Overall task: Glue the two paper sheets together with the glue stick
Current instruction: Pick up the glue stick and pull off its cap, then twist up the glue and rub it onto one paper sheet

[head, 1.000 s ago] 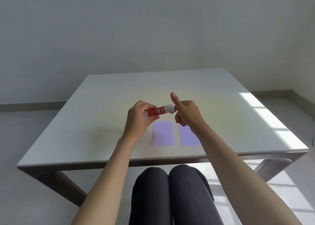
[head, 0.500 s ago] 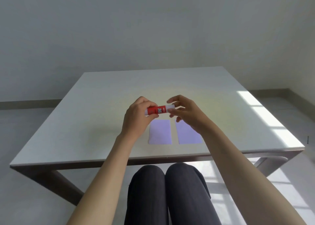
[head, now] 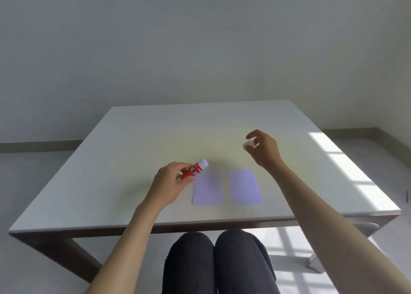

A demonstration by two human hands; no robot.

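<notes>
We note the left hand (head: 169,183) pinching the red glue stick (head: 194,169), tip just beside two lilac paper sheets (head: 208,188); the right hand (head: 264,148) pinches the white cap (head: 249,144), well apart.

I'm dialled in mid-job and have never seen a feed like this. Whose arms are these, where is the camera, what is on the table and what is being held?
There is no machine here: a seated person works with bare hands, and the single wide-angle camera sits on their head, looking forward and down, so the arms and knees at the bottom are their own. On the white table lie two pale purple paper sheets side by side, apart: the left sheet and the right sheet. The left hand grips a red glue stick, its uncapped end pointing up and away beside the left sheet's far corner. The right hand, raised off to the right, pinches a small white piece, apparently the cap.
</notes>
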